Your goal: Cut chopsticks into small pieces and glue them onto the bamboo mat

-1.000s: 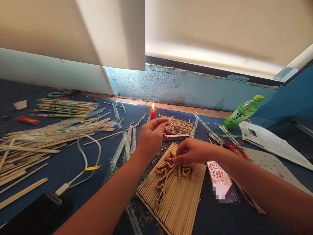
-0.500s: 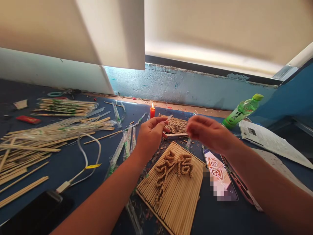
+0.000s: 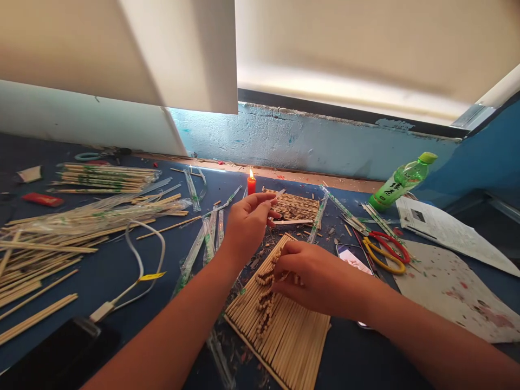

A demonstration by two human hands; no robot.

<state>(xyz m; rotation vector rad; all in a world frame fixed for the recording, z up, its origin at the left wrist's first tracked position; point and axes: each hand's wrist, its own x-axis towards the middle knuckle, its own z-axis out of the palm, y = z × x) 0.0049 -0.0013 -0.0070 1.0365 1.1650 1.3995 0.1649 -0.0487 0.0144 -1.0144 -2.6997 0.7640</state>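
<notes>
your left hand (image 3: 248,226) pinches a pale strip (image 3: 280,193), your right hand (image 3: 312,276) curls, grip hidden, over the beaded pattern (image 3: 264,311), seemingly laid just beneath and left of those fingers, the stick panel (image 3: 296,341) nearer you left bare.

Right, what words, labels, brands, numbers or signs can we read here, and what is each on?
"绿茶": bottle.
Paper: print too small to read.
Wrappers: green print, too small.
Cable tag: any print too small.
Lit phone: screen partly hidden, unreadable.
Mat: raised shape partly covered by the right hand, unreadable.
</notes>
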